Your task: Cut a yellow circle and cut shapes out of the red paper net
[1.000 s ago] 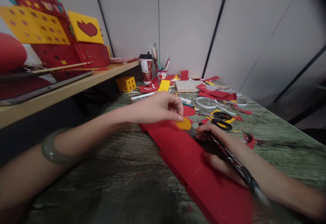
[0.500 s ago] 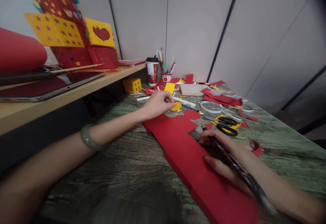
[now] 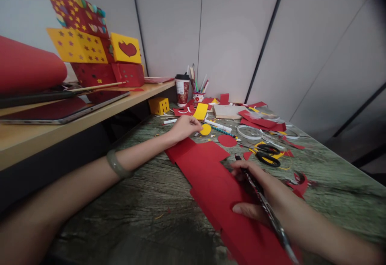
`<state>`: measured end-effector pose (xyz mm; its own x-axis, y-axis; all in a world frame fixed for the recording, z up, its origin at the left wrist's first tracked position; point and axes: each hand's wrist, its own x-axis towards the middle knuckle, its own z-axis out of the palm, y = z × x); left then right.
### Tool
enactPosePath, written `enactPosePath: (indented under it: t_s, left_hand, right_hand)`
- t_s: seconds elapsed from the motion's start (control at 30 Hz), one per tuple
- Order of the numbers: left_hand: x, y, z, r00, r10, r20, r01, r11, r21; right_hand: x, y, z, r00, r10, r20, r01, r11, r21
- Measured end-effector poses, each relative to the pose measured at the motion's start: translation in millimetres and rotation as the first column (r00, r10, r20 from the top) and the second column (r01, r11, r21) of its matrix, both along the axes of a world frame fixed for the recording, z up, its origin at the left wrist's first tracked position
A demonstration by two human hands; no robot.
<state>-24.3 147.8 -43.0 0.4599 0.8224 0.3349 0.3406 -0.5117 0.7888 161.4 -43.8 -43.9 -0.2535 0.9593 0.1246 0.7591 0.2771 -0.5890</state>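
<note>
Yellow disc (image 3: 206,129) at left hand (image 3: 184,128); can't tell if pinched. Right hand (image 3: 276,194), nearer, grasps dark pen (image 3: 253,183) over red card (image 3: 211,182).

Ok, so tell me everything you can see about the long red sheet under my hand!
The red sheet looks like stiff paper or thin card, plain red, with tabs jutting along its edges and a wider flap near the far end. It lies roughly flat on the table, slanting toward the bottom of the picture. Your right hand, gripping a pen-like tool, seems to rest its thumb on it.
</note>
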Motion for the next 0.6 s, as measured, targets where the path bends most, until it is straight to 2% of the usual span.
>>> enactPosePath:
  t_s: [0.2, 0.33, 0.47, 0.6]
  left_hand:
    - [8, 4, 6.7, 0.999, -0.035, -0.037, 0.035, 0.999, 0.01]
    - [36, 8, 14.4, 0.996, -0.062, -0.062, 0.066, 0.996, 0.062]
    - [70, 8, 17.4, 0.981, -0.169, -0.096, 0.178, 0.98, 0.086]
    - [80, 9, 24.9, 0.978, -0.193, -0.076, 0.202, 0.97, 0.134]
  right_hand:
    - [-2, -1, 2.0, 0.998, 0.004, -0.061, -0.007, 0.999, -0.042]
    - [-1, -3, 1.4, 0.998, 0.001, -0.065, -0.004, 0.999, -0.048]
    - [0, -3, 0.5, 0.997, 0.004, -0.075, -0.006, 1.0, -0.027]
    - [2, 2, -0.5, 0.982, -0.001, -0.186, 0.004, 1.0, 0.016]
